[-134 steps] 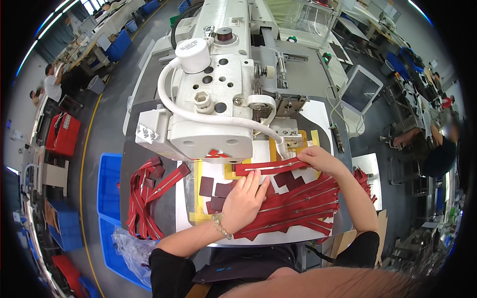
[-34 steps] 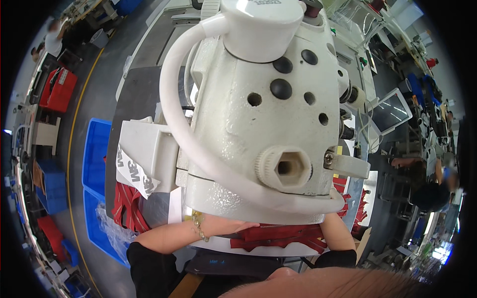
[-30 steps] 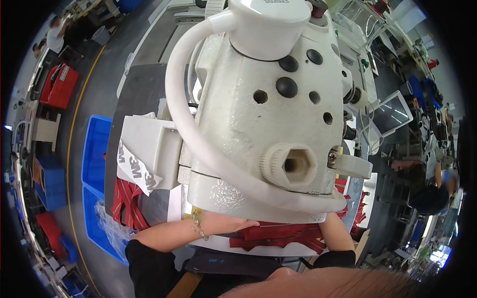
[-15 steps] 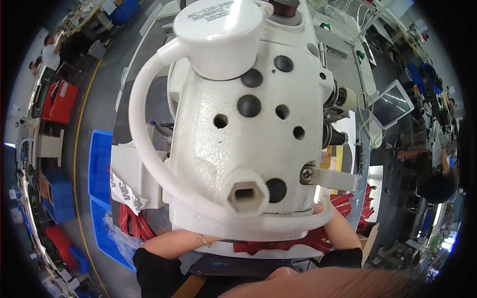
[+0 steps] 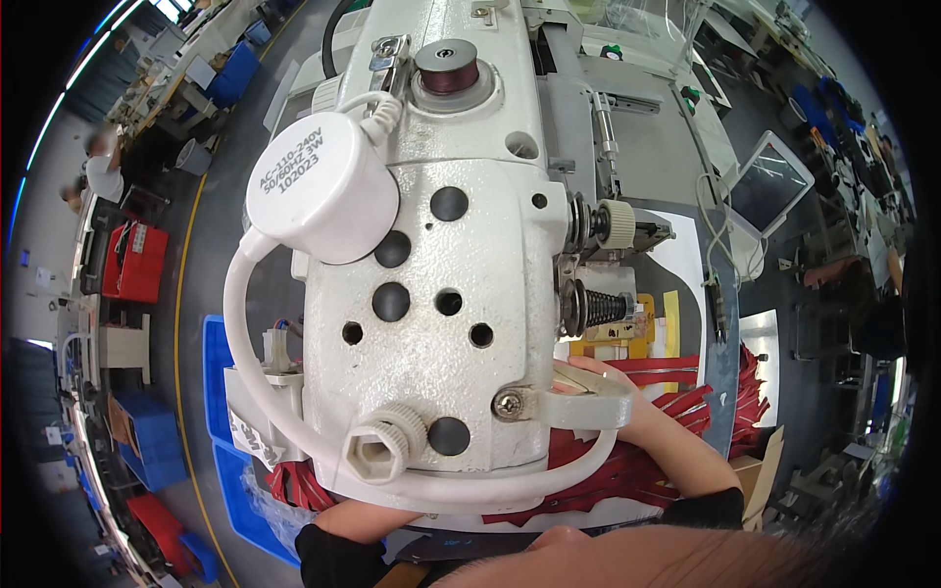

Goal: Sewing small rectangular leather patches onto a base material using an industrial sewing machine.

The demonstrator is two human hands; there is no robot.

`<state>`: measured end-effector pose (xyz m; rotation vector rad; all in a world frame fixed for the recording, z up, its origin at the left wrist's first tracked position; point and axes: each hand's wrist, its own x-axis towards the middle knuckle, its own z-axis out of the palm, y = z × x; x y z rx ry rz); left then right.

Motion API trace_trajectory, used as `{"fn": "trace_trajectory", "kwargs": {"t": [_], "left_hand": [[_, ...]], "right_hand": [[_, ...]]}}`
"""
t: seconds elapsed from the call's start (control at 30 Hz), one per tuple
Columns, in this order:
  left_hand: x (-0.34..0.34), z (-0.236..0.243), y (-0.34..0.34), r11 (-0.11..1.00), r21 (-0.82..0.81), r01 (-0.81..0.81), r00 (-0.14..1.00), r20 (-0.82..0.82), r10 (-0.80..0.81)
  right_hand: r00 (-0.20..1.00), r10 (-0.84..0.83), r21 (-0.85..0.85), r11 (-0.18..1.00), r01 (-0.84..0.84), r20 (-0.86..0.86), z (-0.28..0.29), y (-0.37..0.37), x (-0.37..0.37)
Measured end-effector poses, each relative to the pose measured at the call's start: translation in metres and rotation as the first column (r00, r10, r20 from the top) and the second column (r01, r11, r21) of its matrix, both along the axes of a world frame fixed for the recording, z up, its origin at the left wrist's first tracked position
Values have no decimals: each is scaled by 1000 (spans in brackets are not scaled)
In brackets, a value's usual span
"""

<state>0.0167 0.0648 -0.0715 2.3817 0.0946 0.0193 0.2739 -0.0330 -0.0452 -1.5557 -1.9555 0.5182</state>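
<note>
A white industrial sewing machine head (image 5: 412, 363) fills the middle and hides much of my work. My left forearm (image 5: 368, 521) reaches in under its lower left edge, and the left hand is out of sight behind it. My right hand (image 5: 627, 410) is at the machine's lower right, partly covered by a white lever (image 5: 578, 407) and a white lamp cable. Its fingers mostly disappear behind the machine, so what they touch is hidden. Red zipper strips (image 5: 676, 416) with silvery lines lie beside and below this hand. More red strips (image 5: 299, 485) bunch up near the left forearm.
A thread spool (image 5: 448, 71) sits on top of the machine, beside a round white lamp housing (image 5: 319, 186). Tension springs (image 5: 598, 306) jut out on the right. Blue bins (image 5: 235, 490) stand at the left, a screen (image 5: 774, 186) at the right. Another person (image 5: 103, 167) is far left.
My view has shifted, so the machine appears further left and lower, with the spool in full view. My right hand, hidden before, now shows partly beside the lever.
</note>
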Motion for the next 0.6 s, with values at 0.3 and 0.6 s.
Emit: {"fn": "trace_trajectory", "kwargs": {"t": [0.3, 0.6], "left_hand": [[15, 22, 9, 990, -143, 2, 993, -118, -19], [15, 41, 5, 944, -320, -83, 964, -266, -5]], "right_hand": [[1000, -12, 22, 1000, 12, -28, 1, -1, 1], [966, -17, 124, 992, -15, 258, -19, -2, -3]]}}
